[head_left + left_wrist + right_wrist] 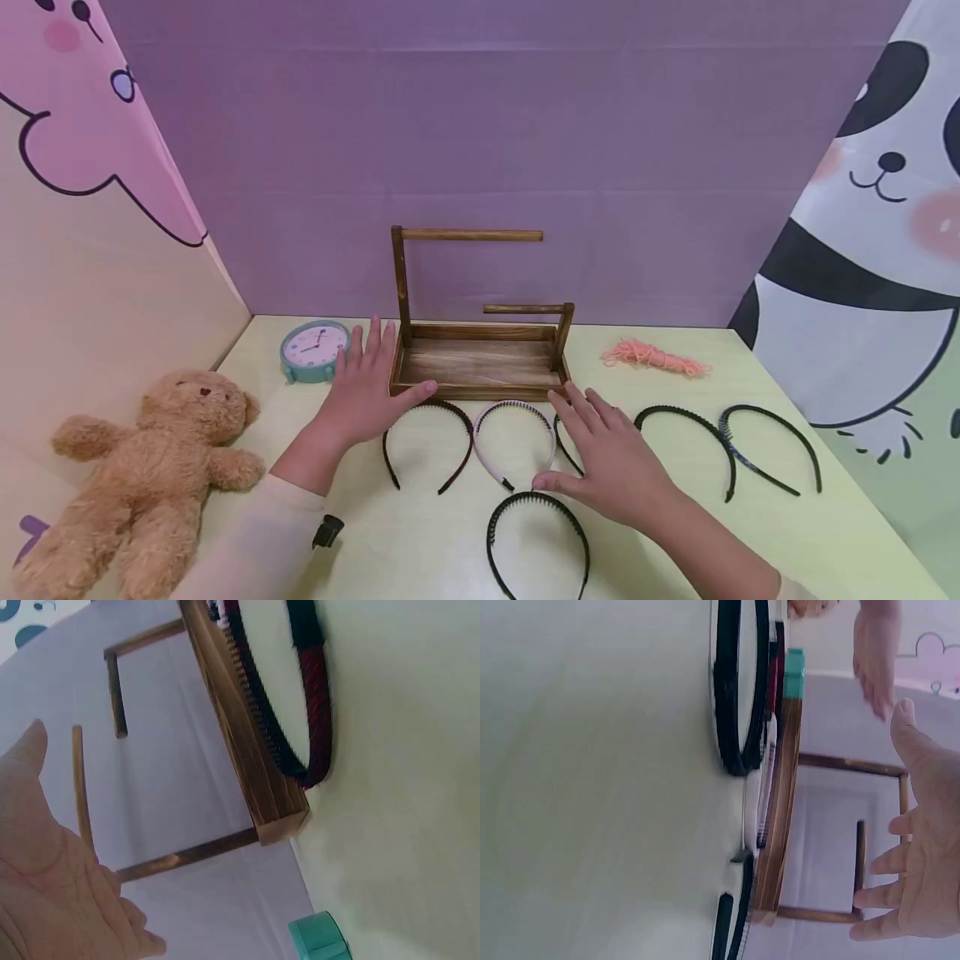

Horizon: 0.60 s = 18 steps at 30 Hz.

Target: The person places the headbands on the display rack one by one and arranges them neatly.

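Nearest the camera, above the tabletop (420, 542): right grip (615, 467) and left grip (363, 387), both spread wide, fingers straight, thumbs well out, nothing held. Step in hand, as judged: poised, no grasp made yet. Next move, if for a headband: probably lower, then curl fingers and thumb round one arch, lightly, given likely springiness.

Partly hidden under right grip: black headband (563, 445). Just left of that, pale headband (513, 404); nearer the person, front headband (534, 497), close below right thumb in head view. Right of right grip, two more dark headbands (667, 409), meeting or overlapping, cannot tell which. Below left thumb, red-black headband (316, 712).

Just behind these, wooden rack (480, 392). Beside left fingers, clock (315, 346); farther left, bear (157, 471). Right of rack, pink yarn (652, 357).
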Tool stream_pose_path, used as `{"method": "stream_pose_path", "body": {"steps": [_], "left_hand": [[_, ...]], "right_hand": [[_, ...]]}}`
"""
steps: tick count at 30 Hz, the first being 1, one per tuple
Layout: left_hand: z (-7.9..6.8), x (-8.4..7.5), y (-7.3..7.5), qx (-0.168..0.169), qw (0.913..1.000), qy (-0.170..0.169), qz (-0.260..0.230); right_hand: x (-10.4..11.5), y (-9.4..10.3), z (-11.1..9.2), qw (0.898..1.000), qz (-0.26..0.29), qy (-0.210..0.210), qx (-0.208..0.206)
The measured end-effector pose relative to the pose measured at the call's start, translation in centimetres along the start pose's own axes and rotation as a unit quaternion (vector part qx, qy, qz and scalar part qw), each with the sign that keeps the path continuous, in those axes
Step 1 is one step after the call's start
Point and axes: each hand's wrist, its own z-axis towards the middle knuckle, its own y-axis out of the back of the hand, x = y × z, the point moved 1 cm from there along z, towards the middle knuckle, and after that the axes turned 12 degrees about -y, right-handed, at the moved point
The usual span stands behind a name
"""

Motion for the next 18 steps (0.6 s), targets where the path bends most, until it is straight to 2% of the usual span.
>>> {"method": "stream_pose_path", "body": {"steps": [4, 7, 13, 18], "left_hand": [[1.4, 0.9, 0.3, 0.015, 0.9990, 0.015, -0.040], [2.3, 1.7, 0.2, 0.028, 0.9967, 0.028, -0.071], [3.6, 3.2, -0.6, 0.064, 0.9884, 0.058, -0.125], [4.2, 4.1, -1.2, 0.099, 0.9812, 0.086, -0.141]], "right_hand": [[1.3, -0.1, -1.2, 1.000, 0.018, 0.016, 0.000], [2.5, -0.3, -2.2, 0.999, 0.036, 0.025, 0.014], [4.5, -0.5, -3.9, 0.992, 0.081, 0.027, 0.092], [5.7, -1.1, -4.4, 0.976, 0.134, 0.036, 0.166]]}}
